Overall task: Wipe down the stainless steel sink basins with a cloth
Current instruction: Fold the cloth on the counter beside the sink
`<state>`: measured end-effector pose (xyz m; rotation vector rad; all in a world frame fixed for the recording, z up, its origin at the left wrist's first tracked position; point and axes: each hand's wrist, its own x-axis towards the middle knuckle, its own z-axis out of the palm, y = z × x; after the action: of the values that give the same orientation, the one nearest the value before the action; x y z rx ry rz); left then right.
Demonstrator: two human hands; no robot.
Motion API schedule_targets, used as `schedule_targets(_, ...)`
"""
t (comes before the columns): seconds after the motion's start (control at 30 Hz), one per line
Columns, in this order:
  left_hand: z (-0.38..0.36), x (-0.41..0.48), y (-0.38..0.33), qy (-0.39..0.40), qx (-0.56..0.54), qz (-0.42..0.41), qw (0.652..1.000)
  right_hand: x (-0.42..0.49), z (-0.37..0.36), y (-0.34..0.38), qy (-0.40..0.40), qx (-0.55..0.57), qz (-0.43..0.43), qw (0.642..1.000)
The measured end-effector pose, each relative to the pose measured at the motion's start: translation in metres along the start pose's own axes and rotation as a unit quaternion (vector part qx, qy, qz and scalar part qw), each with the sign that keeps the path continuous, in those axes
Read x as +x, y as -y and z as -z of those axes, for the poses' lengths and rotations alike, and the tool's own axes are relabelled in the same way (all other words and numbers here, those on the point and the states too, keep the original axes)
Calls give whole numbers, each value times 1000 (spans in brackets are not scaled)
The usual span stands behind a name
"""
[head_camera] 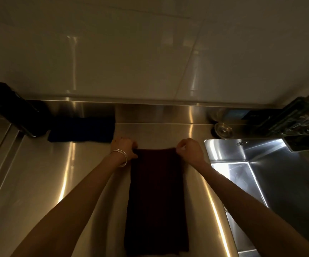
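Note:
A dark maroon cloth [155,197] lies stretched long over the steel counter [57,182], running from the middle toward me. My left hand [125,148], with silver bangles at the wrist, pinches the cloth's far left corner. My right hand [189,150] pinches its far right corner. Both corners are held at or just above the counter surface. The stainless steel sink basin [272,182] opens to the right of the cloth, its floor in shadow and its near wall bright.
A folded dark blue cloth [81,129] lies at the back left beside a black object [11,108]. A small metal bowl [223,130] and a dish rack [296,117] stand behind the sink. A steel backsplash and tiled wall close off the back.

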<state>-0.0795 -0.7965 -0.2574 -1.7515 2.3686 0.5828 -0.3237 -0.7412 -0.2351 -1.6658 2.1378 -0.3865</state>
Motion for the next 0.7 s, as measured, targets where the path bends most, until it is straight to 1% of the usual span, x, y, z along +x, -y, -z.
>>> schedule_targets(0.03,0,2,-1,2,8,-8,1000,6,-2,-3,-9,-35,-38,999)
schedule_targets(0.07,0,4,-2,4,13,-18,1000,10,-5,-4,-6,-65,-46,997)
schedule_targets(0.1,-1,7,-4,5,15,-26,1000,12,-7,-3,7,-78,-29,997)
schedule_targets(0.13,-2,8,-7,7,16,-32,999,13,-9,1,38,-78,5,996)
schedule_targets(0.17,-2,9,-10,7,16,-35,999,14,-10,4,85,-88,53,991)
schedule_targets(0.23,-2,12,-15,10,24,-39,999,16,-11,10,177,-155,122,964)
schedule_targets(0.3,0,15,-19,24,40,-44,998,19,-9,14,216,-187,124,950)
schedule_targets(0.4,7,15,-22,44,69,-53,995,19,-3,21,232,-199,121,945)
schedule_targets(0.47,12,7,-21,32,76,-71,994,13,3,24,214,-196,139,947)
schedule_targets(0.5,13,0,-20,11,74,-87,993,7,7,24,192,-192,159,949)
schedule_targets(0.53,13,-9,-17,-18,69,-107,992,-3,12,23,161,-196,194,948)
schedule_targets(0.57,12,-21,-14,-53,60,-129,988,-16,14,21,111,-210,246,940)
schedule_targets(0.6,9,-34,-10,-87,49,-152,983,-31,15,18,53,-226,305,924)
schedule_targets(0.63,4,-48,-6,-106,48,-176,977,-48,13,12,12,-231,359,904)
schedule_targets(0.67,-1,-62,-3,-93,65,-202,973,-64,10,4,-6,-234,407,883)
schedule_targets(0.7,-7,-74,-1,-54,89,-223,969,-78,5,-4,9,-247,442,863)
